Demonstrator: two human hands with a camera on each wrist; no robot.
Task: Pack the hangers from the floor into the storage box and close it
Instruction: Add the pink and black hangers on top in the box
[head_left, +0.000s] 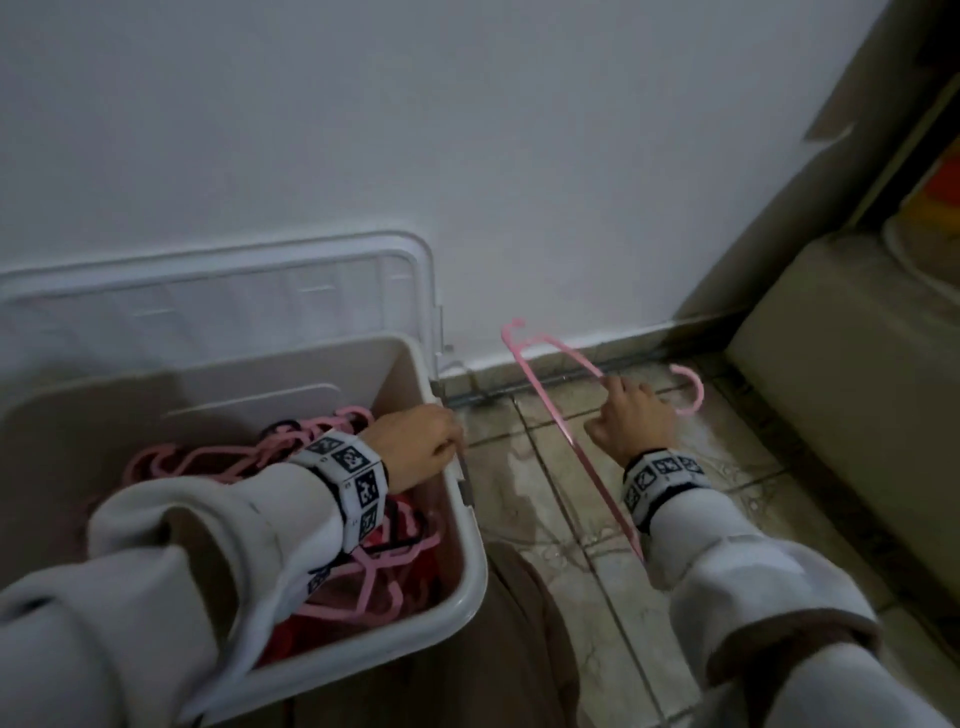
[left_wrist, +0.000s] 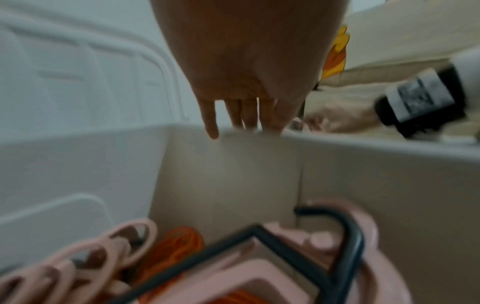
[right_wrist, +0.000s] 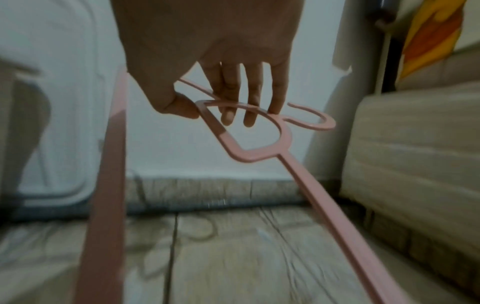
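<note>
A white storage box (head_left: 470, 571) stands at the left, its lid (head_left: 234, 301) swung open against the wall. Several pink, red and black hangers (head_left: 218, 457) lie piled inside it, and the left wrist view shows those hangers (left_wrist: 285, 277) close up. My left hand (head_left: 423, 447) grips the box's right rim, with its fingers (left_wrist: 244, 121) hooked over the box wall (left_wrist: 233, 174). To the right, my right hand (head_left: 631, 415) holds one long pink hanger (head_left: 566, 441) above the tiled floor. In the right wrist view the thumb and fingers of my right hand (right_wrist: 210, 115) pinch the hanger (right_wrist: 259, 152) at the loop near its hook.
The wall runs close behind the box and the floor tiles (head_left: 582, 525). A beige padded piece of furniture (head_left: 857, 415) borders the floor on the right. My knee in brown trousers (head_left: 514, 649) is beside the box's front corner.
</note>
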